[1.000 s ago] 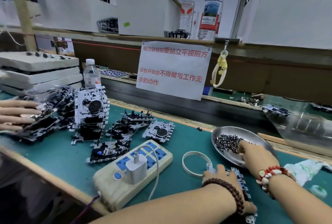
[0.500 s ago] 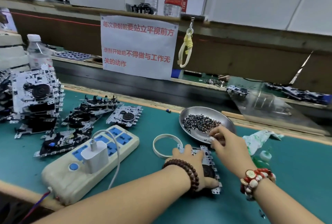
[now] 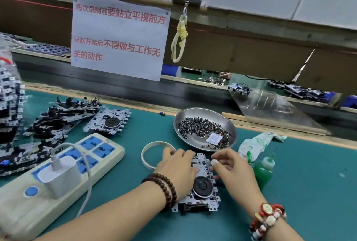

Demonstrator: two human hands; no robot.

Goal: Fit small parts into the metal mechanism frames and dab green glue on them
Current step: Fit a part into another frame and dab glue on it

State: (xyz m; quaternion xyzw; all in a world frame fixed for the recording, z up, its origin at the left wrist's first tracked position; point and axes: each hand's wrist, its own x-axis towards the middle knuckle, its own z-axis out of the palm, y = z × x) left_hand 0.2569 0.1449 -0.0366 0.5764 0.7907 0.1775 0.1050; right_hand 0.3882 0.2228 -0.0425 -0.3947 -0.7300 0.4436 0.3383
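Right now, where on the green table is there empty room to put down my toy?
The bare green mat right of the green glue bottle is free. A smaller patch lies between the power strip and the metal dish. It is crowded on the left with stacked frames, and around the hands.

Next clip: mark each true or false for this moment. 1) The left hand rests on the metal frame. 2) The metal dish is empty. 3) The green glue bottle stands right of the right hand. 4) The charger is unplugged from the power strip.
1) The left hand rests on the metal frame: true.
2) False: the metal dish holds a heap of small dark parts.
3) The green glue bottle stands right of the right hand: true.
4) False: the charger sits plugged into the power strip.
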